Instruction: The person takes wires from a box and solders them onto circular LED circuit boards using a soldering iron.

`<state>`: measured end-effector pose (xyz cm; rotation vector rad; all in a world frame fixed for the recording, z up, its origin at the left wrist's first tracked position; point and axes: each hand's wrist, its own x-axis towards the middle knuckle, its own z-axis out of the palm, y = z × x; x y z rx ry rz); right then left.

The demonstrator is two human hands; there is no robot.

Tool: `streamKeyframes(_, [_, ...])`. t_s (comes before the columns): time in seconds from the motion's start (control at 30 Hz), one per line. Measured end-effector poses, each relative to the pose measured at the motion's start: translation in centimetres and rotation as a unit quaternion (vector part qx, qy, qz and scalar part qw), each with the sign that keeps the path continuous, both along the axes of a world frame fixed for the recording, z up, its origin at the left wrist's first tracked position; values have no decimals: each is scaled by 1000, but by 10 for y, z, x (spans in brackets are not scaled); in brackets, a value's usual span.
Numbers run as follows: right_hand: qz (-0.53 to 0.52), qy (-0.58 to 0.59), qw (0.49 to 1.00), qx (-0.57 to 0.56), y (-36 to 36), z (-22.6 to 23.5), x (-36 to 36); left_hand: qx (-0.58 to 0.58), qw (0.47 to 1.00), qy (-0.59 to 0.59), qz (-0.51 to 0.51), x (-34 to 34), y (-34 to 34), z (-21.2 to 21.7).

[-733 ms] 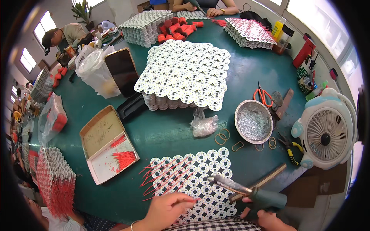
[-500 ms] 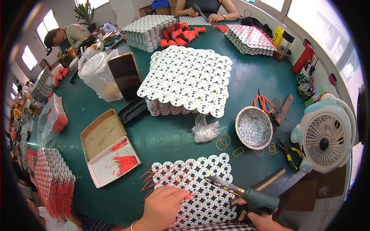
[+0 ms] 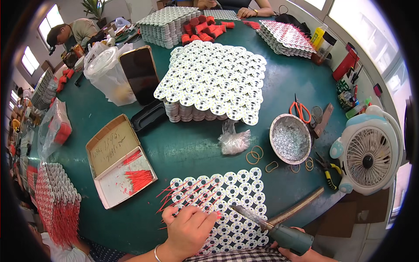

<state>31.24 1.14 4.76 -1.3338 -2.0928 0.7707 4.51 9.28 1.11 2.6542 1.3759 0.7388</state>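
A panel of round white LED circuit boards [image 3: 244, 188] lies in front of me, with thin red wires [image 3: 198, 191] slanting across its upper left part. Over the panel's left side, my left hand [image 3: 188, 230] is closed in a pinch, short red wire ends showing at its fingertips. My right hand [image 3: 293, 249] grips a dark green pistol-shaped soldering iron [image 3: 293, 238] from below, most of its fingers hidden behind the handle. The iron's tip points left over the middle of the panel, just above and right of my left fingertips; whether it touches a board I cannot tell.
A cardboard box [image 3: 98, 185] with red wires lies left, a tall stack of panels [image 3: 214, 83] beyond. Right are a metal bowl [image 3: 273, 146], pliers [image 3: 332, 177], scissors [image 3: 301, 111], a wooden strip [image 3: 301, 203] and a fan [image 3: 369, 159]. Another person [image 3: 80, 32] sits far left.
My left hand has shifted slightly right, its fingers more bunched. The soldering iron's handle has swung lower, and its tip has dipped a little. The whole view has shifted slightly.
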Motion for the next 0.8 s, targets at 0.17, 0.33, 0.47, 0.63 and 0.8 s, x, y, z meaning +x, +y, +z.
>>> streamKeyframes(0.17, [-9,36,999,-16,4,-9,-4,-6,1000,20,5,1,4,-7])
streamKeyframes(0.33, [-31,56,997,-34,0,-8,-7,-13,1000,12,8,1,5,-11])
streamKeyframes(0.47, [-42,70,996,-47,-2,-13,-8,-27,1000,9,4,0,6,-12])
streamKeyframes(0.63, [-93,128,986,-61,-9,-24,-9,-33,999,3,1,-1,8,-10])
streamKeyframes(0.8, [-84,143,985,-52,-10,-29,-8,-31,1000,-4,2,0,8,-10])
